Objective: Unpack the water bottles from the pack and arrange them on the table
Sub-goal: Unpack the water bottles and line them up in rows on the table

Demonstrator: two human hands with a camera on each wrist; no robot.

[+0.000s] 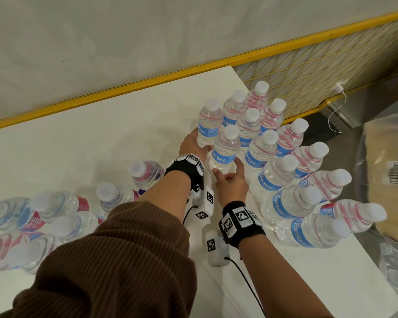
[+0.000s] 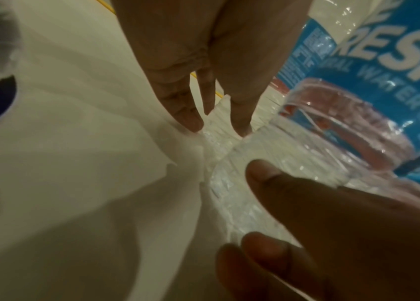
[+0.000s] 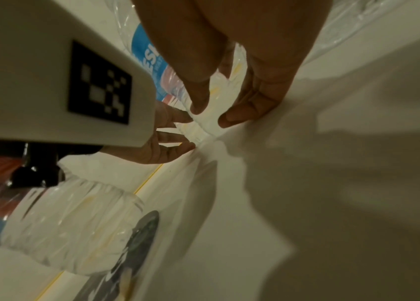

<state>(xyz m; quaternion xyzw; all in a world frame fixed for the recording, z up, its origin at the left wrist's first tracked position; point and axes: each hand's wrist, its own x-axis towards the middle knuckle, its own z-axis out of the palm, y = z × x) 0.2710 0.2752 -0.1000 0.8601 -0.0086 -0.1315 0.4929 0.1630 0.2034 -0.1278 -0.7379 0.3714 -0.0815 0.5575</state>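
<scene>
An upright clear water bottle (image 1: 224,148) with a blue label and white cap stands on the white table (image 1: 78,145), at the near-left corner of a block of several like bottles (image 1: 283,171). My right hand (image 1: 231,182) grips its base (image 3: 203,122) between thumb and fingers. From the left, my left hand (image 1: 192,144) lays straight fingers (image 2: 185,114) against the bottle bases at table level. The right thumb (image 2: 263,173) presses the same bottle (image 2: 332,122). Another cluster of bottles (image 1: 44,214) stands at the table's near-left.
A yellow rail (image 1: 147,81) and wire mesh (image 1: 308,72) run behind the table. Off the right edge lie a cardboard box (image 1: 386,157) and crumpled clear plastic wrap (image 1: 395,260). The far-left of the tabletop is bare.
</scene>
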